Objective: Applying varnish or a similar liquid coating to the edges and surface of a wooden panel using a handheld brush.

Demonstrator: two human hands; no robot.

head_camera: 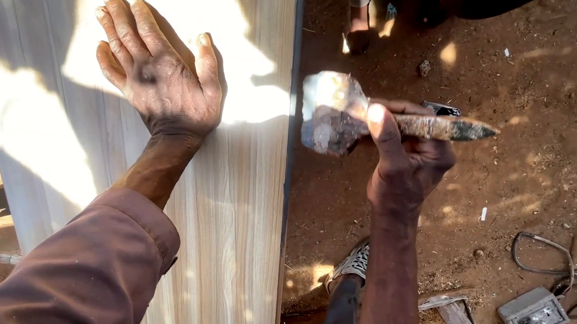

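Left hand (158, 72) flat, fingers released, on wood-grain panel (221, 213); right hand (406, 156) clenched on hammer (337, 112) at 3 o'clock, beside the panel edge.

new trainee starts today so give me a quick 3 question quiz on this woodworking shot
1. True or false: the left hand lies flat on the pale wood-grain panel.
2. What does the right hand hold? A) a saw B) a hammer C) a brush
3. Fill in: the hammer head sits just past the panel's ____ edge, over the dirt ground.

Key:
1. True, palm down with fingers spread.
2. B, gripped by the handle close behind the metal head.
3. Right, the edge nearer the grey box with cables.
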